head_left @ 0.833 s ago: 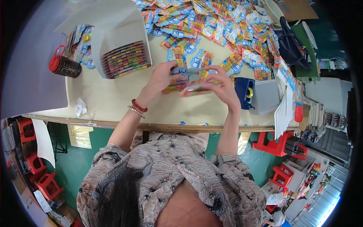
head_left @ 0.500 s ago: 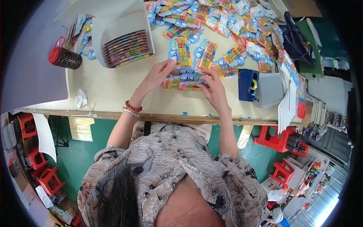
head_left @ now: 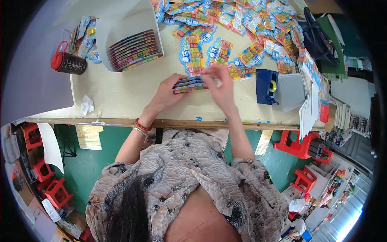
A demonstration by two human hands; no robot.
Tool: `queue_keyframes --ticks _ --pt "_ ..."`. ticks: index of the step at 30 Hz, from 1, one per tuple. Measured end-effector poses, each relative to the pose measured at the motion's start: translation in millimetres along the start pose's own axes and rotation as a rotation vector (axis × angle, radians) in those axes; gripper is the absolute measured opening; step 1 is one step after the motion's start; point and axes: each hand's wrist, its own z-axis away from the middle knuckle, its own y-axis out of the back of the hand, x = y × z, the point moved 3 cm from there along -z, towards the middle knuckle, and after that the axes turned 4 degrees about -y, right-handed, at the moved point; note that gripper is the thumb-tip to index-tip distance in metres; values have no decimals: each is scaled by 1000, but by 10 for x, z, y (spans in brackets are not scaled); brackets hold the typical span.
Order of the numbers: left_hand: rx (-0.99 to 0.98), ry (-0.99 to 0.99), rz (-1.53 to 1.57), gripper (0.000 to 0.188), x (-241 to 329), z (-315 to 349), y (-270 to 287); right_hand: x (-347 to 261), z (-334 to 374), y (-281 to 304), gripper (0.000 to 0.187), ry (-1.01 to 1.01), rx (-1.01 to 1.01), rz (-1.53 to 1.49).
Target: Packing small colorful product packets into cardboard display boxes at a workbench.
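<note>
A small stack of colourful candy packets (head_left: 188, 85) stands on edge on the table in front of me. My left hand (head_left: 165, 94) grips the stack's left end, the thumb near its lower edge. At the other end is my right hand (head_left: 222, 86), its fingers bent over the packets and smeared by motion. Whether they grip the stack does not show. Just beyond lie a flat packet (head_left: 192, 54) and a second one (head_left: 219, 51), with another packet (head_left: 238, 69) to their right.
A white box (head_left: 133, 24) at the left holds a row of packets. Loose packets (head_left: 250, 18) are heaped at the back. A red-lidded bottle (head_left: 70, 62) and crumpled tissue (head_left: 87, 105) lie left; a blue tape dispenser (head_left: 265, 86) and clear plastic box (head_left: 288, 92) sit right.
The packets between my hands have been gathered into a tighter upright stack. My left hand has come down around its left end. My right hand has moved slightly left, over the stack.
</note>
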Motion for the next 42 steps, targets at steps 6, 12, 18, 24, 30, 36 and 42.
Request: queue_keyframes --ticks 6,12,18,24,30,36,42 --pt "-38 122 6 37 -1 87 125 127 -952 107 55 273 -191 713" --pt "-58 111 82 40 -7 120 100 52 -1382 -359 69 661 -667 1508" --pt "-74 78 -54 41 -63 132 110 -90 -1383 -64 54 665 -765 1454" --pt "211 -208 -358 47 55 17 57 44 -837 173 16 221 -708 769" --pt "36 -43 140 59 -144 92 15 83 -788 324 19 -60 -891 455" --pt "-25 49 81 58 -37 -16 84 313 -1833 522 35 350 -39 856" --pt "-94 46 25 59 -69 25 56 539 -2213 55 65 -298 241 719"
